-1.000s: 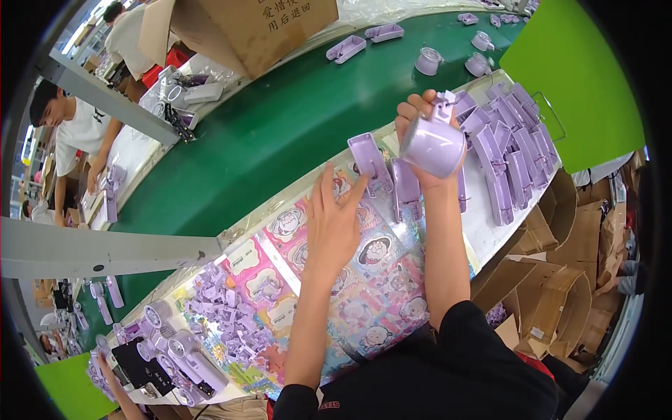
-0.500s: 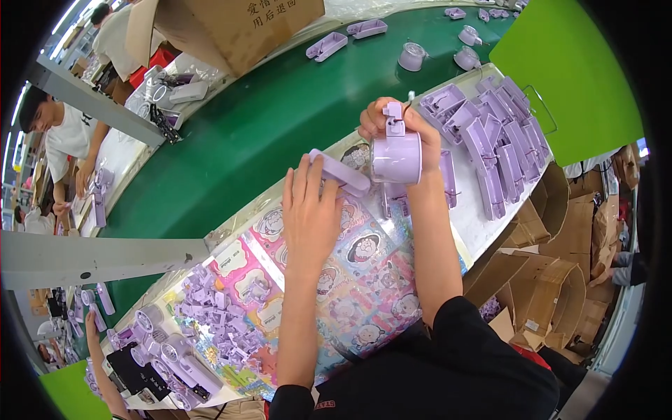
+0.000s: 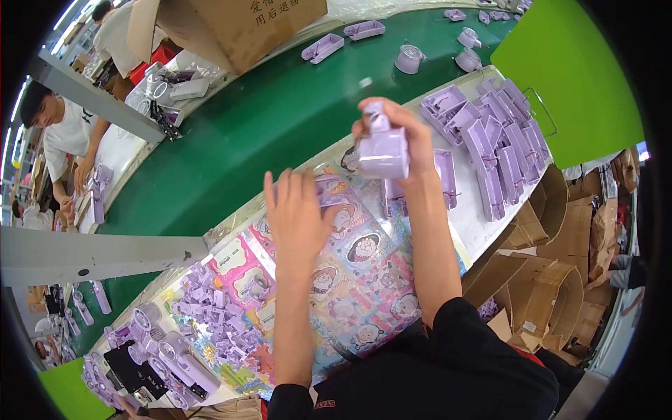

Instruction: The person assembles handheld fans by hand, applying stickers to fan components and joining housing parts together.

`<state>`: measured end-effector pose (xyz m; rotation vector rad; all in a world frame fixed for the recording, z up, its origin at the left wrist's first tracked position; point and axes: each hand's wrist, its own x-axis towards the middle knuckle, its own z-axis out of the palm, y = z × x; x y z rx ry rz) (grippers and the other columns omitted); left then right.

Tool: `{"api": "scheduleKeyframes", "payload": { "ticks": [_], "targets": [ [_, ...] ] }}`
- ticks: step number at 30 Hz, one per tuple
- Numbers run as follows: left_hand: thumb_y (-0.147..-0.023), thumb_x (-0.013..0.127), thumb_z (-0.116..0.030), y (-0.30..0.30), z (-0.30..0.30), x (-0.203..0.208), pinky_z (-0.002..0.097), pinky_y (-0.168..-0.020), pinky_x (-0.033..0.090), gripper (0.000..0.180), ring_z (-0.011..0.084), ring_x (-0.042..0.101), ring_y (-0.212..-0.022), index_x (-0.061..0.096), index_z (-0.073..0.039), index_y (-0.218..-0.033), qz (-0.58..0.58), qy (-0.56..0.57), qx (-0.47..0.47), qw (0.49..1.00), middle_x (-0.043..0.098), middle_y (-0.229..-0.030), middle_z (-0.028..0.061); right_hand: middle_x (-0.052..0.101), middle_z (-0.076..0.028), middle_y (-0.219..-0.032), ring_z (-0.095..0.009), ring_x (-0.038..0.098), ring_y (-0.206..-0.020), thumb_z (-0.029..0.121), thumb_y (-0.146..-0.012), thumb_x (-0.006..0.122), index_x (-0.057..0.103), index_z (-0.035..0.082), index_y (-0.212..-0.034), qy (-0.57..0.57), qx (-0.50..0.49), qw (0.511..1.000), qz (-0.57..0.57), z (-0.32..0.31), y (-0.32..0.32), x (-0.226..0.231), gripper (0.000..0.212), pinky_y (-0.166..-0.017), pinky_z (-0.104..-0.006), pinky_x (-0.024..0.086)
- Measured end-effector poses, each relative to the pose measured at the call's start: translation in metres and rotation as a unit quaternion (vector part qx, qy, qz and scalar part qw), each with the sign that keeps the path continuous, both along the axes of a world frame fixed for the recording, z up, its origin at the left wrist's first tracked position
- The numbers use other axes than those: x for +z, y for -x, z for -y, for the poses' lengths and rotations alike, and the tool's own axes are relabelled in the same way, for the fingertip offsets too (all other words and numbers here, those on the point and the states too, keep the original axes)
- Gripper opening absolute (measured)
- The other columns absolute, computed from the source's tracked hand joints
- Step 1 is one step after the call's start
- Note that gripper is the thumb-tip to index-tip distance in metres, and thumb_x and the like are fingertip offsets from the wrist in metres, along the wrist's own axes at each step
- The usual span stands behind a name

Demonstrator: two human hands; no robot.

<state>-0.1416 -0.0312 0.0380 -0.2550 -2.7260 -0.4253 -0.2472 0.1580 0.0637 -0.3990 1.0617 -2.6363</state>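
Observation:
My right hand (image 3: 413, 136) is closed around a lilac fan head (image 3: 383, 155), a round drum with a small bracket on top, held above the bench and slightly smeared by motion. A small pale blurred tip shows above the bracket. My left hand (image 3: 299, 213) is over the patterned mat (image 3: 364, 280), palm down with fingers spread. Beside its index finger and thumb lies a lilac handle shell (image 3: 330, 190), hollow side showing and partly covered by the hand. Another lilac shell (image 3: 445, 178) lies behind my right wrist.
Lilac shells with wires (image 3: 497, 147) are heaped to the right. Small lilac brackets (image 3: 217, 315) lie in a pile left of my forearm, near assembled fans (image 3: 178, 360). Beyond runs a green conveyor belt (image 3: 238, 140) carrying parts. A grey post (image 3: 105, 255) juts in; a co-worker (image 3: 70, 136) sits across.
The handle shell has turned from its smooth back to its hollow side, and my left hand has shifted left with fingers spreading. My right hand has moved the fan head slightly left and tilted it.

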Motion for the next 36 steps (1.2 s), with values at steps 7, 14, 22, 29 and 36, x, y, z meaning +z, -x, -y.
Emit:
{"api": "scheduleKeyframes", "payload": {
  "ticks": [7,14,22,29,36],
  "targets": [
    [-0.068,0.089,-0.035,-0.013,0.073,0.016,0.0462,-0.078,0.050,0.052,0.0370,0.066,-0.090,0.067,-0.001,-0.101,0.108,-0.063,0.153,0.980,0.068,-0.096,0.0161,0.074,-0.008,-0.083,-0.010,0.068,-0.075,0.013,-0.084,0.076,0.073,-0.002,-0.097,-0.363,0.180,0.900,-0.160,0.048,-0.026,-0.012,0.020,-0.069,-0.0268,0.053],
    [-0.067,0.090,-0.037,-0.023,0.095,0.033,0.0466,-0.078,0.052,0.056,0.0375,0.068,-0.091,0.070,-0.003,-0.105,0.120,-0.147,0.236,0.953,0.070,-0.097,0.0165,0.073,-0.011,-0.079,-0.030,0.067,-0.086,0.029,-0.084,0.075,0.072,0.004,-0.081,-0.541,-0.122,0.745,-0.371,0.085,-0.049,0.000,0.025,-0.078,-0.0388,0.055],
    [-0.067,0.091,-0.035,-0.029,0.111,0.030,0.0462,-0.080,0.053,0.061,0.0364,0.068,-0.094,0.066,-0.006,-0.115,0.152,-0.136,0.259,0.944,0.070,-0.103,0.0146,0.057,-0.016,-0.119,-0.037,0.057,-0.111,0.036,-0.062,0.090,0.056,0.003,-0.114,-0.654,0.162,0.667,-0.318,0.067,-0.060,0.017,0.070,-0.095,-0.0414,0.048],
    [-0.069,0.086,-0.007,-0.026,0.110,0.022,0.0315,-0.080,0.052,0.063,0.0163,0.063,-0.086,0.059,-0.006,-0.126,0.200,-0.328,0.103,0.917,0.068,-0.096,0.0084,0.058,-0.016,-0.119,-0.038,0.058,-0.113,0.013,-0.071,0.077,0.059,0.006,-0.119,-0.588,0.078,0.728,-0.343,0.069,-0.047,0.004,0.052,-0.096,-0.0437,0.049],
    [-0.067,0.087,-0.010,-0.027,0.109,0.022,0.0322,-0.084,0.052,0.062,0.0179,0.065,-0.091,0.063,-0.002,-0.123,0.214,-0.342,0.086,0.911,0.070,-0.102,0.0096,0.056,-0.014,-0.122,-0.037,0.061,-0.109,0.000,-0.074,0.072,0.060,0.005,-0.122,-0.550,-0.010,0.772,-0.319,0.074,-0.044,0.004,0.050,-0.092,-0.0415,0.052]
  ]
}}
